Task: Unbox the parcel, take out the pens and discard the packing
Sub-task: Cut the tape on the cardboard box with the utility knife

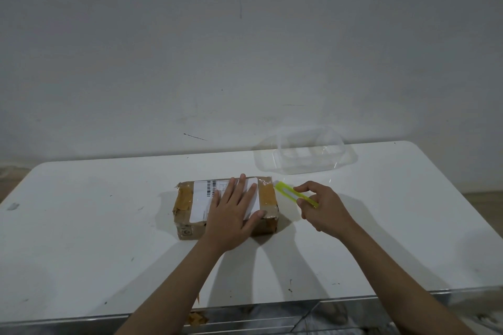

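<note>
A small brown cardboard parcel (187, 209), sealed with tan tape and bearing a white shipping label, lies in the middle of the white table (81, 226). My left hand (234, 212) rests flat on top of it, fingers spread over the label. Just right of the parcel, my right hand (324, 204) pinches a yellow-green utility cutter (288, 192) by its rear end. The cutter's tip points at the parcel's upper right corner, close to the tape. No pens are visible.
A clear plastic container (304, 152) stands at the back right of the table near the grey wall. The table's front edge (272, 304) runs close to me, with scraps of tan tape stuck under it at the lower middle.
</note>
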Motion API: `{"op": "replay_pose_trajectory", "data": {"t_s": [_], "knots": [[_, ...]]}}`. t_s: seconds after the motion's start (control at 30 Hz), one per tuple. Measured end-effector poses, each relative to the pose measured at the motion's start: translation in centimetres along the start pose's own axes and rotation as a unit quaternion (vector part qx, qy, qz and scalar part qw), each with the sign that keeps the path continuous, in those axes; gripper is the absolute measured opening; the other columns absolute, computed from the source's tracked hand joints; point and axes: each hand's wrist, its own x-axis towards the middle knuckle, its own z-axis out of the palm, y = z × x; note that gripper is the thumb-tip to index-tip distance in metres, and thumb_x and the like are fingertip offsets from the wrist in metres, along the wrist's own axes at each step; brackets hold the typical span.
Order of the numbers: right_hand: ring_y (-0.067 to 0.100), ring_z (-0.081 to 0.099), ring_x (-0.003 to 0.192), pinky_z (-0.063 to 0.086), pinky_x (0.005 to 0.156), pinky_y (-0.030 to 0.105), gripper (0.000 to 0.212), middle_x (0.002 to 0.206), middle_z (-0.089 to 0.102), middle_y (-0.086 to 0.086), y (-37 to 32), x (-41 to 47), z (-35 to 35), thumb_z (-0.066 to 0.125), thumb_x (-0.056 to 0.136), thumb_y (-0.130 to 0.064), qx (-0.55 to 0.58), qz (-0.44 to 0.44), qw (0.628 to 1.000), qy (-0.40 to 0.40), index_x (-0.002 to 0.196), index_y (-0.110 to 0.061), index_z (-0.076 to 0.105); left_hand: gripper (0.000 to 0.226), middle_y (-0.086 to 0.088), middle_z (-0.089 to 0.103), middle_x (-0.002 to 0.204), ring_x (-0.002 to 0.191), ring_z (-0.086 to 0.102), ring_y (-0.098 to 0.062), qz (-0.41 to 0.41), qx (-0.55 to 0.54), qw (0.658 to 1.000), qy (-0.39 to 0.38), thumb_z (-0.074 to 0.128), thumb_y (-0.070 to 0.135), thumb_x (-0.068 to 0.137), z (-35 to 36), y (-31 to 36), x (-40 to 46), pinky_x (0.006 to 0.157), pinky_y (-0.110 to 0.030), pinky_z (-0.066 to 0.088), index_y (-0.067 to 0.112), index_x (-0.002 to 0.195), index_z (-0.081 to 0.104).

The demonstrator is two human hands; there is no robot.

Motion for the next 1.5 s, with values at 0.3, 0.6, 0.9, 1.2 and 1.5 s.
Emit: {"op": "replay_pose_trajectory", "data": {"t_s": [0.3,0.6,0.9,1.2,1.5], "knots": [[0.019,0.044,0.045,0.039,0.041,0.023,0.017,0.066,0.059,0.012,0.4,-0.3,-0.3,0.057,0.089,-0.012,-0.021,-0.010,1.000,0.003,0.100,-0.023,0.062,0.076,0.006,-0.007,0.158,0.144,-0.014,-0.015,0.001,0.002,1.000,-0.003,0.001,0.072,0.086,0.0,-0.1,0.1,0.114,-0.047,0.001,0.032,0.150,0.010],[0.012,0.047,0.044,0.039,0.045,0.021,0.018,0.067,0.054,-0.004,0.3,-1.0,0.6,0.057,0.088,-0.014,-0.067,-0.018,0.997,0.028,0.104,-0.021,0.063,0.075,0.004,-0.005,0.159,0.145,-0.010,-0.018,0.002,0.010,1.000,-0.005,0.003,0.070,0.087,0.0,-0.1,0.2,0.114,-0.050,0.006,0.031,0.150,0.011],[0.011,0.033,0.031,0.028,0.036,0.016,0.015,0.061,0.053,0.013,-0.6,-1.5,-0.2,0.054,0.089,-0.009,0.057,0.061,0.996,-0.014,0.100,-0.017,0.061,0.075,0.004,-0.003,0.159,0.144,-0.009,-0.017,0.000,0.006,1.000,0.000,0.004,0.070,0.087,0.1,0.0,0.1,0.114,-0.053,0.008,0.030,0.150,0.014],[0.011,0.031,0.032,0.027,0.036,0.017,0.014,0.059,0.051,0.014,-0.5,-1.4,-0.3,0.054,0.089,-0.009,0.061,0.065,0.996,-0.026,0.098,-0.018,0.060,0.077,0.006,-0.008,0.158,0.144,-0.013,-0.015,-0.001,0.005,1.000,-0.008,-0.003,0.072,0.085,0.1,-0.1,0.1,0.114,-0.051,0.005,0.032,0.150,0.009],[0.009,0.035,0.031,0.031,0.036,0.017,0.015,0.055,0.051,0.006,-0.3,-2.2,0.2,0.054,0.088,-0.009,0.028,0.049,0.998,-0.012,0.097,-0.019,0.062,0.074,0.005,-0.010,0.158,0.143,-0.015,-0.016,-0.002,0.005,1.000,-0.012,0.002,0.069,0.087,0.2,-0.2,0.3,0.114,-0.050,0.001,0.032,0.150,0.007]]}}
